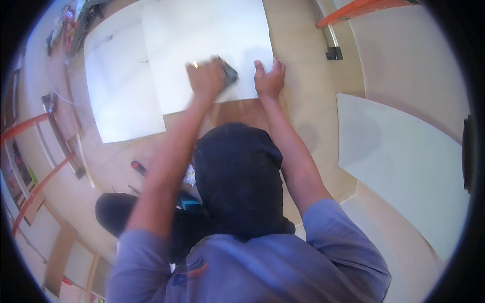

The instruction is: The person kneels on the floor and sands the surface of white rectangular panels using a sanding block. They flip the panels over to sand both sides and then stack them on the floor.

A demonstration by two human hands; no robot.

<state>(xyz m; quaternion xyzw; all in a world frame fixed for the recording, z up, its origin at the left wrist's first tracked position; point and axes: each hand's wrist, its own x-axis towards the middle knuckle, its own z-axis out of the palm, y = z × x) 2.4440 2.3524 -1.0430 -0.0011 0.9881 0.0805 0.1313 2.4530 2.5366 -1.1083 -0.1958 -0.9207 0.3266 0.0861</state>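
Observation:
A large white sheet (202, 40) lies flat in front of me, overlapping or abutting a second white sheet (121, 96) on its left. My left hand (206, 78) is closed on a dark grey flat piece (230, 74) pressed to the white sheet near its close edge. The piece is slightly blurred, and I cannot tell its kind. At the sheet's right edge, my right hand (270, 80) holds the near corner area, thumb on top and fingers over the border. Both forearms reach forward on either side of my dark-clad knee (240, 177).
A tool with a red and black handle (138, 167) lies left of my knee, near a teal and black object (189, 203). Orange-edged frames stand at the left (38, 192) and the far right (353, 10). A pale panel (404, 161) is on my right.

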